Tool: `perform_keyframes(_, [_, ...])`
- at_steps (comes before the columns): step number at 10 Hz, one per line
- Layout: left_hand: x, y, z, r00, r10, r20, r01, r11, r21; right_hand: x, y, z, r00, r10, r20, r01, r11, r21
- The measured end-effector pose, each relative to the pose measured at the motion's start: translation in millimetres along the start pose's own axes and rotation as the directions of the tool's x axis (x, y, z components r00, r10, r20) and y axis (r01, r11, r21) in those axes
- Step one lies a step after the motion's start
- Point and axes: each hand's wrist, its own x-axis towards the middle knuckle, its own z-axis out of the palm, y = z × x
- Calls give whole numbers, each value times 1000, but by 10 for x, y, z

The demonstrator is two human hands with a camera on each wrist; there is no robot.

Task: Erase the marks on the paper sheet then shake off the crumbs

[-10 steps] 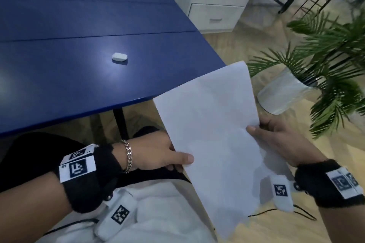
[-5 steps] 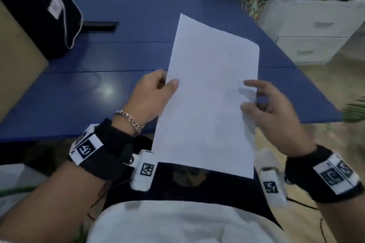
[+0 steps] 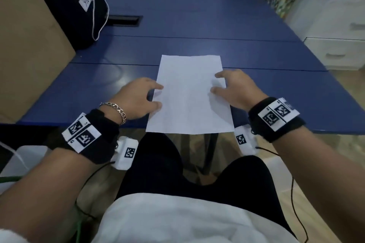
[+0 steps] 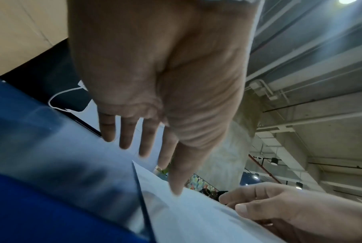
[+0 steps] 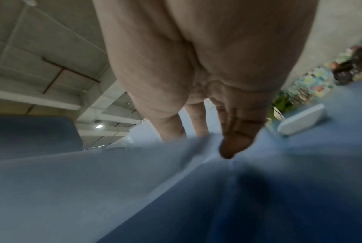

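Note:
A white paper sheet (image 3: 189, 94) lies flat on the blue table (image 3: 197, 16), its near edge just over the table's front edge. No marks show on it. My left hand (image 3: 156, 94) is at the sheet's left edge, fingers straight and spread, thumb and fingertips touching the paper (image 4: 196, 213). My right hand (image 3: 216, 82) touches the right edge the same way, fingers extended onto the paper (image 5: 71, 180). Neither hand grips anything. A white eraser (image 5: 300, 121) lies on the table just right of my right hand; it does not show in the head view.
A cardboard box (image 3: 29, 55) and a dark bag (image 3: 73, 6) stand at the table's left. A black cable slot (image 3: 126, 19) sits at the back. White drawers (image 3: 335, 49) stand to the right of the table. My lap is below the front edge.
The sheet was held up in both hands beside the table, then over it. Now it lies flat on the table and both hands have let go, fingers resting on its edges.

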Motion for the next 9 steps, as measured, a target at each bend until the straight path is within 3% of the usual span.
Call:
perform_keyframes(2, [50,7,45,999,14,46,-19,994,107,-388,40,47,982,-103,156,132,974,-186])
perform_keyframes(6, [109,26,74,997,-71,2,70,988,138,-370,102,108,986,-93,141,126,961,-247])
perform_keyframes(8, [83,22,31,999,-48,4,46,977,210,-340,173,92,985,-107,138,130,977,-169])
perform_keyframes(9, [12,-121,-79,973,-135,-186,109,984,-141,-424,196,30,990,-121,-78,126,990,69])
